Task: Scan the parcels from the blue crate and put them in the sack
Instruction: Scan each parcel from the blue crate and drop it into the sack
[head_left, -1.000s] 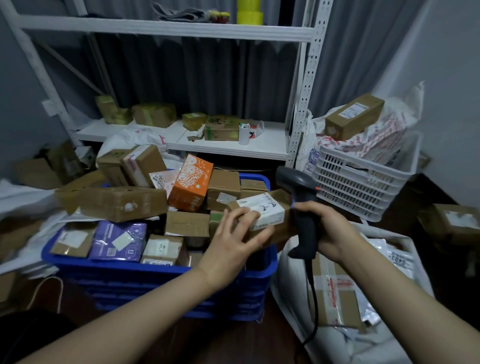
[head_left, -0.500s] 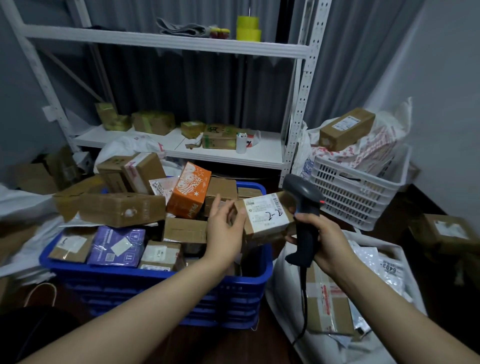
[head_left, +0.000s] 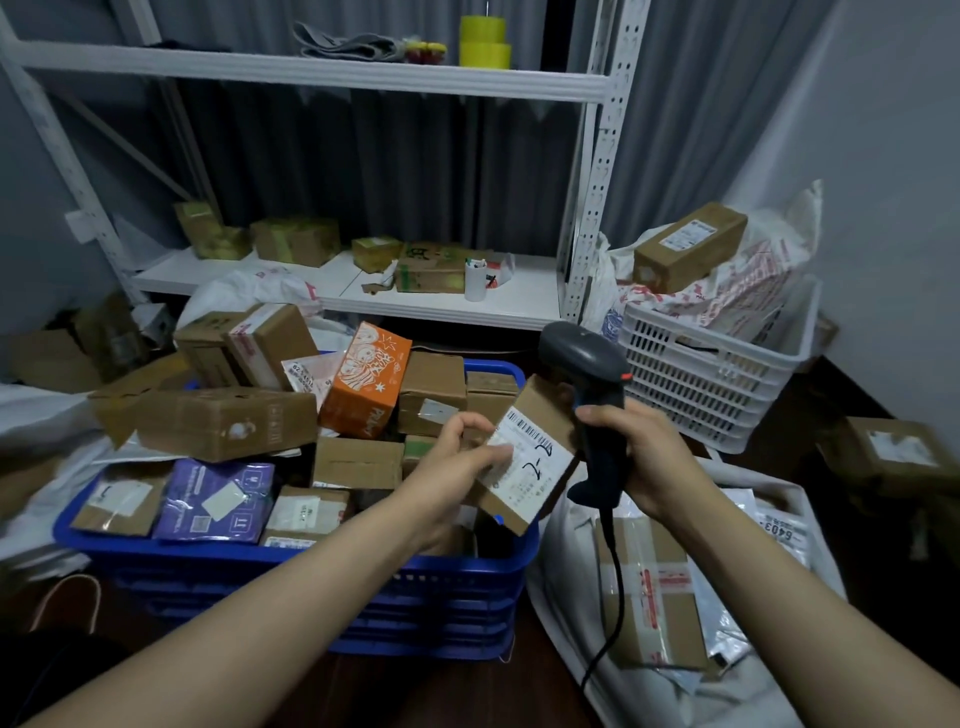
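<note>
My left hand (head_left: 451, 462) grips a small cardboard parcel (head_left: 535, 457) with a white label, held tilted above the right end of the blue crate (head_left: 322, 571). My right hand (head_left: 644, 457) grips a dark handheld scanner (head_left: 592, 384) just right of the parcel, its head above the label and its cable hanging down. The crate is piled with cardboard parcels, an orange box (head_left: 366, 384) and a purple packet (head_left: 215, 501). The white sack (head_left: 571, 597) lies open on the floor at the lower right, with a taped cardboard parcel (head_left: 654, 597) and plastic mailers inside.
A white metal shelf (head_left: 363, 296) with boxes stands behind the crate. At the right, a white plastic basket (head_left: 717, 379) holds bags and a brown box (head_left: 688, 247). Loose boxes lie on the floor at the far right and left.
My left hand has lifted the labelled parcel out of the crate and tilted its label up toward the scanner. My right hand with the scanner stayed close beside it.
</note>
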